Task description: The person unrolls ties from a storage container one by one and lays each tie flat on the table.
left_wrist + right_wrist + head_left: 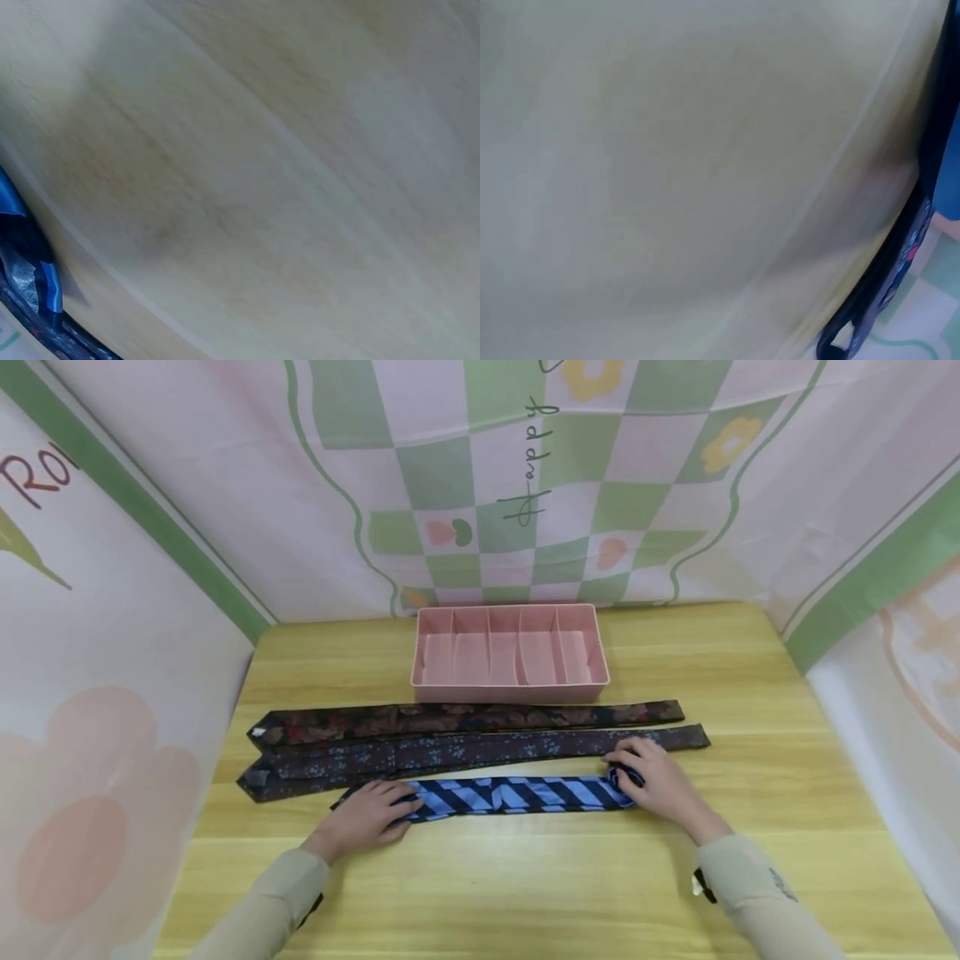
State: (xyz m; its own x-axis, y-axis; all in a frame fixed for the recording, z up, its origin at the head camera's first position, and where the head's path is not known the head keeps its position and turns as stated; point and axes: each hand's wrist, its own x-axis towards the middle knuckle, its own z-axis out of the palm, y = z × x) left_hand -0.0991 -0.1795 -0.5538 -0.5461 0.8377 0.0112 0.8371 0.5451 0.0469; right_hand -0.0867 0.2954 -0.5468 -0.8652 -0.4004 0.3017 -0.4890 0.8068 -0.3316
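A blue-and-navy striped necktie (517, 795) lies across the table, its right end rolled into a small coil. My left hand (367, 817) rests on the tie's left end, fingers spread over the cloth and hiding part of it. At the other end, my right hand (663, 785) holds the coil between thumb and fingers. Only a strip of the blue tie (51, 289) shows at the lower left of the left wrist view. In the right wrist view, part of the tie (946, 169) shows at the right edge. Neither wrist view shows a hand.
Just beyond lies a dark necktie with small blue flowers (450, 752), and behind it a brown floral necktie (465, 718). A pink box (510, 693) with several compartments stands at the back of the wooden table (525, 893), near a printed curtain (510, 560).
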